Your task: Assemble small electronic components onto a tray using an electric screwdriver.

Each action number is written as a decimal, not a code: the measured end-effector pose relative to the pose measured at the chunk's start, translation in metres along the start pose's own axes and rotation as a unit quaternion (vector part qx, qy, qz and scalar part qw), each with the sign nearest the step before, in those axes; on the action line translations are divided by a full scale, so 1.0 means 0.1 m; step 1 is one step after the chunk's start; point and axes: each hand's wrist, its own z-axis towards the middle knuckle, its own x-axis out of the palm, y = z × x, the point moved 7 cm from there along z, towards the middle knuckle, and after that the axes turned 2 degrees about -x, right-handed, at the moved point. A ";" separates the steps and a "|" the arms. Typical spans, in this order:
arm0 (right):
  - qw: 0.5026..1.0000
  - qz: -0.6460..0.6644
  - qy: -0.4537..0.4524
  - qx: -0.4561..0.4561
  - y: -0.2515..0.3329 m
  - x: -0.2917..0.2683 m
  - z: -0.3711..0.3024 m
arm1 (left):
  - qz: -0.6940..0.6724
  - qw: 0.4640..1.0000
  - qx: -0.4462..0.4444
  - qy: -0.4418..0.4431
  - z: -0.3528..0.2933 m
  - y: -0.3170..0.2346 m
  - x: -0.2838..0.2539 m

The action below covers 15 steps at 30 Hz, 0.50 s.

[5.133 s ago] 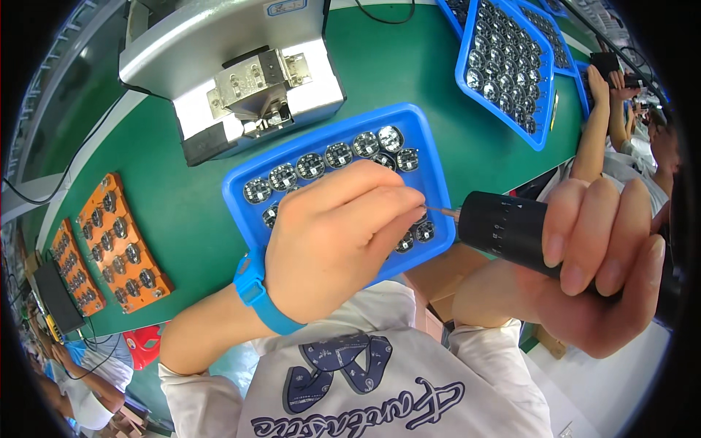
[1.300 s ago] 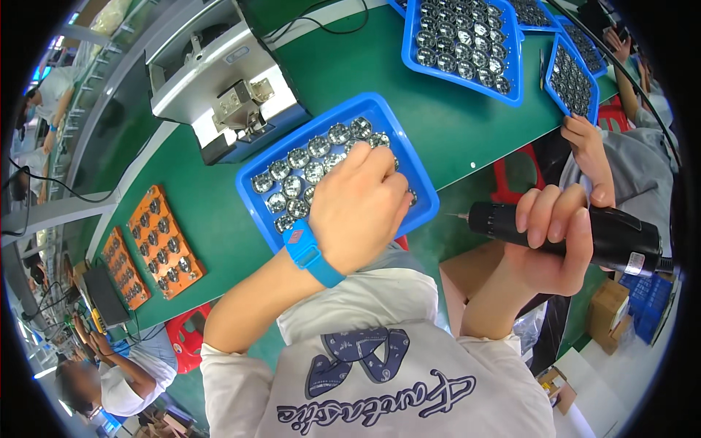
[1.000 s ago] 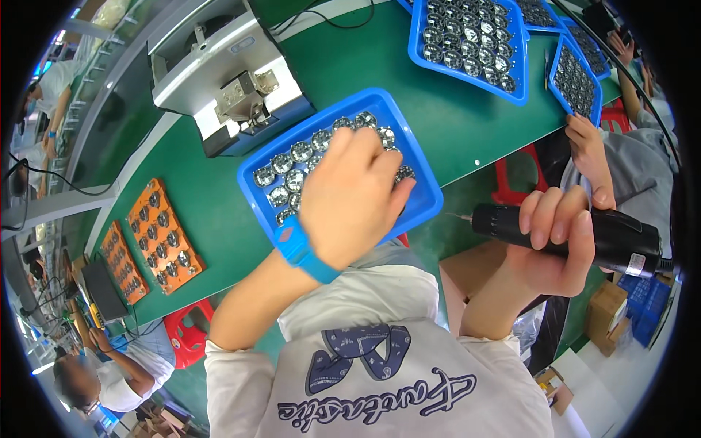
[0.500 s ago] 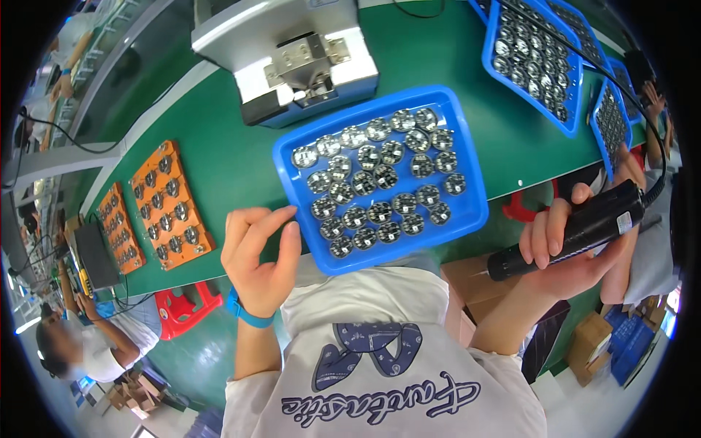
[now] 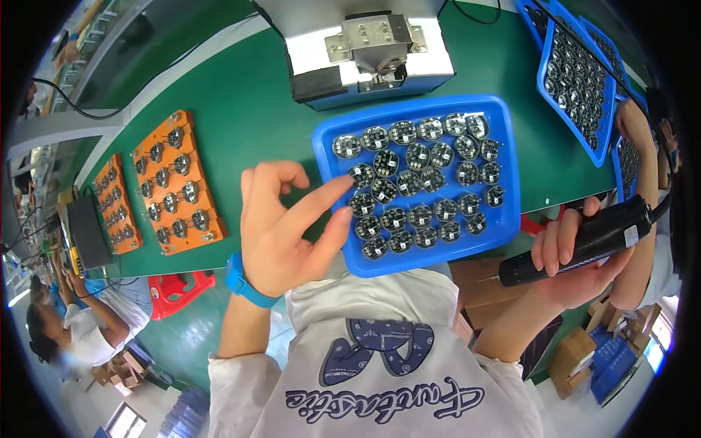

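So, right hand (image 5: 567,247) gripping screwdriver (image 5: 617,229), left hand (image 5: 281,232) at blue tray (image 5: 504,226)

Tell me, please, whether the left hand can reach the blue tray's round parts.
Probably yes: the left hand is at the left rim of the blue tray, and most round parts lie uncovered.

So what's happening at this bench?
The person's left hand reaches over the left side of a blue tray of round parts, index fingertip at one of them; contact is hard to tell. The right hand holds a black screwdriver off to the tray's right. A metal machine stands beyond.
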 end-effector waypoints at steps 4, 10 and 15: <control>1.000 -0.008 -0.010 0.007 -0.05 0.02 -0.01 | 0.057 0.994 0.064 0.067 0.11 0.00 0.07; 1.000 -0.008 -0.004 -0.001 -0.09 0.07 0.02 | 0.127 0.984 0.100 0.076 0.18 0.03 0.08; 1.000 0.002 0.001 -0.003 -0.09 0.07 0.03 | 0.116 0.985 0.105 0.071 0.18 0.04 0.08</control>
